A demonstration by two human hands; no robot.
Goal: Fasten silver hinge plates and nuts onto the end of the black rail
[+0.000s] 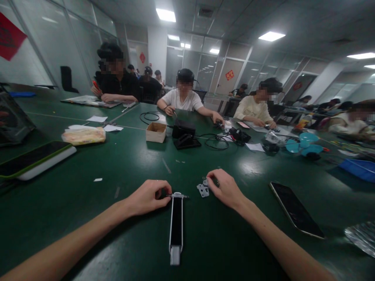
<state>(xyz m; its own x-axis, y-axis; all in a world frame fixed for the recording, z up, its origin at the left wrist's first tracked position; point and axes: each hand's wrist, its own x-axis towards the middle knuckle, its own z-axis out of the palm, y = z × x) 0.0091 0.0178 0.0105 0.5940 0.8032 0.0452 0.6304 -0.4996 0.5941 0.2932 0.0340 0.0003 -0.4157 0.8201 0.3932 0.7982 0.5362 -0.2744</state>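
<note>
My left hand (152, 197) pinches the left end of a thin metal crosspiece (178, 196). This crosspiece lies across the far end of a long, narrow device (176, 222) with a black face, pale edges and a silver block at its near end. To the right, my right hand (224, 187) has its fingers curled down at a small group of grey plates with holes (202, 190). Its fingertips touch the edge of the group; what they hold, if anything, is hidden.
A dark phone (295, 208) lies right of my right arm, beside crinkled clear plastic (361, 238). Farther off stand an open cardboard box (156, 133), a black device (184, 130) with cables, and a blue-bladed fan (304, 144). A green-edged case (38, 158) lies left. Several people sit around the table.
</note>
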